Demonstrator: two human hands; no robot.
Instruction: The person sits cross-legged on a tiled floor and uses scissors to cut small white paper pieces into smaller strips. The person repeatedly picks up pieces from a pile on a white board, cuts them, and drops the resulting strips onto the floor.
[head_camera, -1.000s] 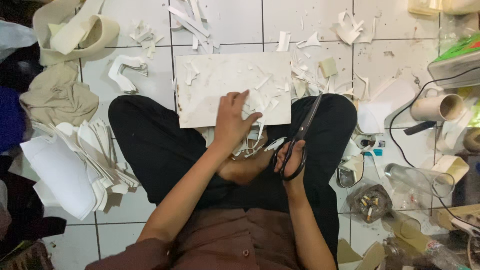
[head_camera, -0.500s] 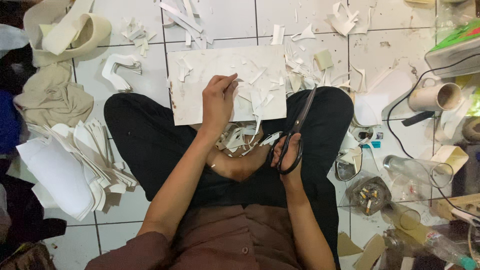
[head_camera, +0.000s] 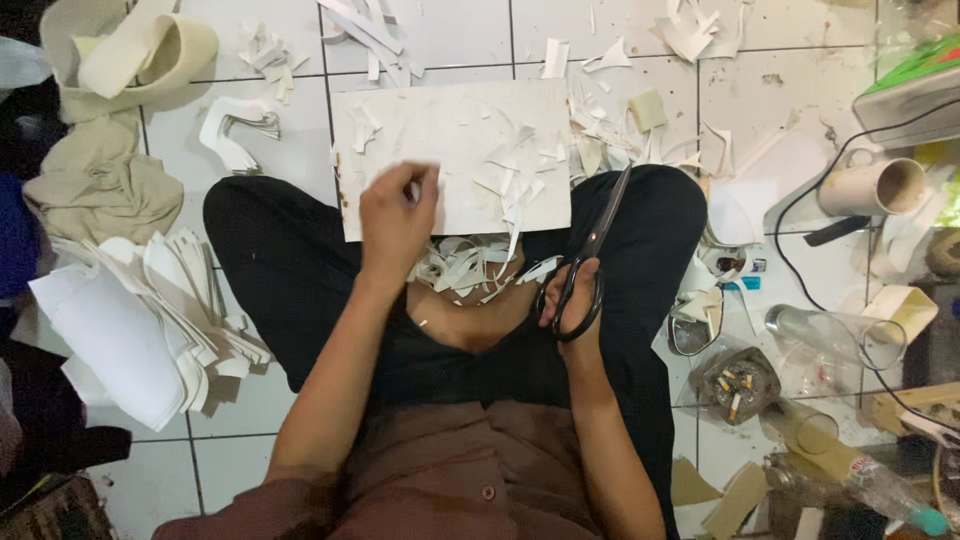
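Scraps swept off the cutting sheet

My left hand rests on the lower left edge of the white sheet lying across my knees on the tiled floor, fingers curled narrow, seemingly pinching a small offcut. My right hand grips the black scissors, blades nearly closed, beside the sheet's lower right corner. I judge this clearing between cuts; the next cut needs a bare sheet.
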